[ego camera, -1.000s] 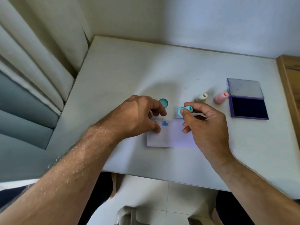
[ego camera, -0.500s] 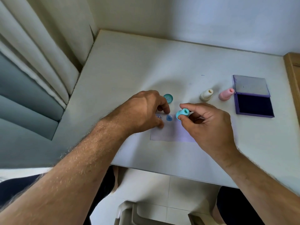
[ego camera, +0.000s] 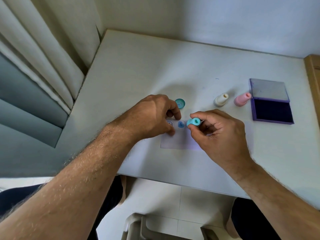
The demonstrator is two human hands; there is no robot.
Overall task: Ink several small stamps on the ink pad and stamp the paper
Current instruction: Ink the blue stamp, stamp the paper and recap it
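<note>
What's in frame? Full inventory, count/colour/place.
table: 1, white, against the wall
paper: 1, white, centre, two blue prints near its top edge
teal stamp: 1, pinched in right hand over the paper
teal cap: 1, behind left hand
cream stamp: 1, standing right of centre
pink stamp: 1, beside the ink pad
ink pad: 1, purple, open, far right
curtain: cream, left
hands: left hand fingertips on paper; right hand

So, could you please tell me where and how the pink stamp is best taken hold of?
Grip the pink stamp by its narrow neck, coming from above or from the near side. It seems to stand on its wider base, neck uppermost, clear of the cream stamp but close beside the ink pad.
</note>
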